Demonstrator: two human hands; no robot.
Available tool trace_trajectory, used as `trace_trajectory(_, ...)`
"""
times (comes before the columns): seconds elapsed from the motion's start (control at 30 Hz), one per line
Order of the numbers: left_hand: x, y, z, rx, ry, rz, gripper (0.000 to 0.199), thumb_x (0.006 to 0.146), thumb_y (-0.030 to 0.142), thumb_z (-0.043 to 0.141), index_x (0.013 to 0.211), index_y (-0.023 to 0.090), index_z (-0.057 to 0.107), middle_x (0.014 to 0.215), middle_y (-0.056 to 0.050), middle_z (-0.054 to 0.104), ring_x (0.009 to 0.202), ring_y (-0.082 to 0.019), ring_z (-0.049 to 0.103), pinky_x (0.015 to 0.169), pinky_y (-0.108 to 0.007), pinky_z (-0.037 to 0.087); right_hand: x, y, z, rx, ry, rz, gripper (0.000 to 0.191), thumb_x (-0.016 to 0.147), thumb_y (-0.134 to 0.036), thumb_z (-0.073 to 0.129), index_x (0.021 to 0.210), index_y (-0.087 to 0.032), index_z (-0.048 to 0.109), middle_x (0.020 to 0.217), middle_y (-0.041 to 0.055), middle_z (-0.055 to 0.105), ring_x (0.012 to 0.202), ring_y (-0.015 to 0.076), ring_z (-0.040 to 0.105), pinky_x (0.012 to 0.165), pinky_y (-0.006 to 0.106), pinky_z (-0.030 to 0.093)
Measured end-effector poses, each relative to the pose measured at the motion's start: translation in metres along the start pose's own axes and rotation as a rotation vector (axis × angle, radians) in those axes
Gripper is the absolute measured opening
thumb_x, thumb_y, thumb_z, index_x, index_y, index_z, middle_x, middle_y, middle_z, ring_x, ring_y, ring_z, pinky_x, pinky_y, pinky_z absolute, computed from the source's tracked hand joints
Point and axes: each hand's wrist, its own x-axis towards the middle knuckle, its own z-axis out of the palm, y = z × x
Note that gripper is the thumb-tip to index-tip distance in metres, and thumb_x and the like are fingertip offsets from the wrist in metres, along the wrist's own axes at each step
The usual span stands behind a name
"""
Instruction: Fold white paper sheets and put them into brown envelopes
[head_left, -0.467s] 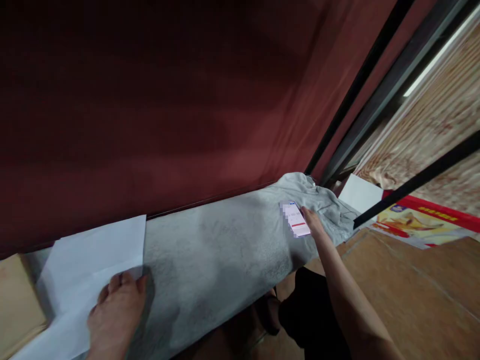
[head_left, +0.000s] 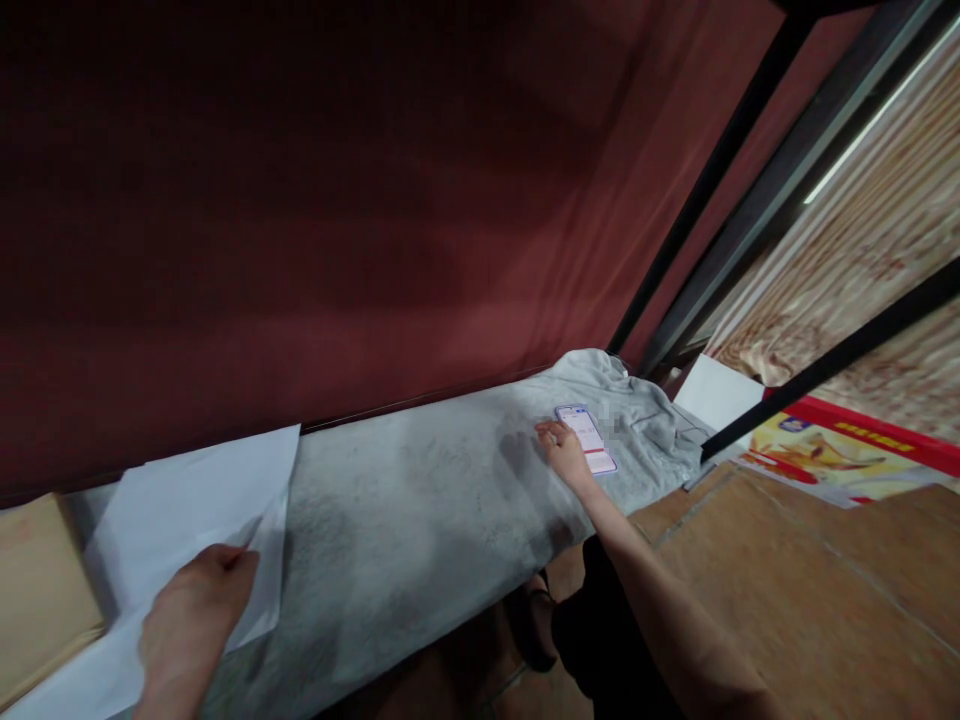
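Observation:
White paper (head_left: 202, 480) lies in sheets at the left end of a grey cloth-covered bench (head_left: 405, 510). My left hand (head_left: 196, 615) is closed with thumb and fingers pinching a sheet, which creases by the fingertips. Farther right, a phone (head_left: 592, 435) rests face up on the cloth with its screen lit. My right hand (head_left: 566, 455) is over the phone's lower left side, its fingers apart and reaching past the left edge onto the cloth. Nothing is gripped in it.
A tan cardboard-like block (head_left: 45, 600) sits on the far left. Behind the bench rises a dark red panel (head_left: 375, 260). Black metal bars (head_left: 705, 190) frame the right end, near bunched cloth (head_left: 637, 400) and a red and yellow printed box (head_left: 832, 450) on the tiled floor.
My left hand has gone from resting spread on the paper to pinching a sheet. My right hand has moved left, from the phone's right edge across to its left side.

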Motion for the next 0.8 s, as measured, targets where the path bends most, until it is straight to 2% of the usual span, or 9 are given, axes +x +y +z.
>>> trace_trajectory(0.1, 0.011, -0.006, -0.001, 0.223, -0.002, 0.028, 0.014, 0.062, 0.034, 0.07, 0.061, 0.027, 0.058, 0.055, -0.003, 0.052, 0.083, -0.039, 0.059, 0.08, -0.044, 0.041, -0.015, -0.015, 0.023, 0.012, -0.107, -0.054, 0.017, 0.084, -0.024, 0.062, 0.089, -0.029, 0.077, 0.101, 0.0049, 0.073, 0.096, 0.023, 0.065, 0.094, 0.036, 0.047)
trace_trajectory(0.17, 0.009, -0.004, 0.001, 0.292, -0.007, 0.024, 0.012, 0.065, 0.032, 0.071, 0.066, 0.027, 0.06, 0.056, -0.002, 0.053, 0.076, -0.034, 0.059, 0.075, -0.04, 0.04, -0.024, -0.024, 0.034, 0.011, -0.158, -0.076, 0.016, 0.085, -0.023, 0.063, 0.089, -0.029, 0.078, 0.099, 0.0051, 0.073, 0.091, 0.0224, 0.066, 0.092, 0.035, 0.048)
trace_trajectory(0.27, -0.011, 0.01, 0.01, 0.429, 0.031, 0.068, 0.008, 0.076, 0.032, 0.065, 0.076, 0.026, 0.061, 0.057, 0.0, 0.054, 0.063, -0.026, 0.055, 0.063, -0.032, 0.036, -0.039, -0.04, 0.052, 0.008, -0.291, -0.097, 0.018, 0.089, -0.024, 0.06, 0.095, -0.025, 0.077, 0.102, 0.0066, 0.072, 0.092, 0.0209, 0.066, 0.092, 0.034, 0.048)
trace_trajectory(0.33, -0.035, 0.022, 0.023, 0.476, 0.006, 0.216, 0.015, 0.085, 0.04, 0.058, 0.086, 0.025, 0.062, 0.061, -0.002, 0.057, 0.058, -0.024, 0.054, 0.057, -0.03, 0.032, -0.05, -0.051, 0.066, 0.03, -0.409, -0.076, 0.021, 0.093, -0.025, 0.057, 0.099, -0.022, 0.076, 0.107, 0.0078, 0.072, 0.094, 0.0202, 0.066, 0.092, 0.033, 0.049)
trace_trajectory(0.43, -0.075, 0.036, 0.052, 0.37, -0.065, 0.392, 0.012, 0.089, 0.031, 0.052, 0.086, 0.024, 0.061, 0.07, -0.002, 0.066, 0.06, -0.02, 0.06, 0.058, -0.027, 0.033, -0.068, -0.068, 0.089, 0.109, -0.508, -0.022, 0.024, 0.096, -0.033, 0.055, 0.102, -0.02, 0.074, 0.104, 0.0053, 0.073, 0.093, 0.0188, 0.066, 0.086, 0.031, 0.051)
trace_trajectory(0.5, -0.099, 0.04, 0.074, 0.292, -0.155, 0.502, 0.012, 0.09, 0.026, 0.051, 0.082, 0.023, 0.059, 0.067, 0.0, 0.065, 0.06, -0.017, 0.062, 0.059, -0.026, 0.035, -0.079, -0.077, 0.102, 0.331, -0.621, 0.189, 0.029, 0.097, -0.042, 0.054, 0.105, -0.019, 0.071, 0.1, 0.0047, 0.072, 0.087, 0.0174, 0.065, 0.077, 0.028, 0.052)
trace_trajectory(0.6, -0.124, 0.04, 0.103, 0.206, -0.261, 0.605, 0.013, 0.089, 0.023, 0.051, 0.077, 0.023, 0.056, 0.066, 0.002, 0.064, 0.057, -0.015, 0.062, 0.058, -0.024, 0.037, -0.092, -0.086, 0.116, 0.483, -0.707, 0.331, 0.039, 0.094, -0.053, 0.054, 0.109, -0.02, 0.068, 0.096, 0.0043, 0.07, 0.079, 0.016, 0.064, 0.066, 0.026, 0.052)
trace_trajectory(0.7, -0.137, 0.04, 0.12, 0.137, -0.284, 0.705, 0.016, 0.09, 0.024, 0.048, 0.076, 0.024, 0.054, 0.067, 0.002, 0.064, 0.059, -0.016, 0.064, 0.059, -0.025, 0.041, -0.096, -0.088, 0.124, 0.57, -0.708, 0.393, 0.033, 0.086, -0.047, 0.064, 0.106, -0.021, 0.068, 0.087, 0.0019, 0.069, 0.073, 0.0158, 0.062, 0.061, 0.025, 0.05)
trace_trajectory(0.8, -0.138, 0.04, 0.123, 0.061, -0.344, 0.8, 0.021, 0.094, 0.031, 0.045, 0.079, 0.024, 0.057, 0.072, 0.001, 0.067, 0.063, -0.017, 0.066, 0.061, -0.026, 0.047, -0.093, -0.084, 0.127, 0.573, -0.639, 0.386, 0.013, 0.076, -0.03, 0.068, 0.087, -0.021, 0.069, 0.074, -0.0017, 0.065, 0.068, 0.0152, 0.059, 0.061, 0.025, 0.048)
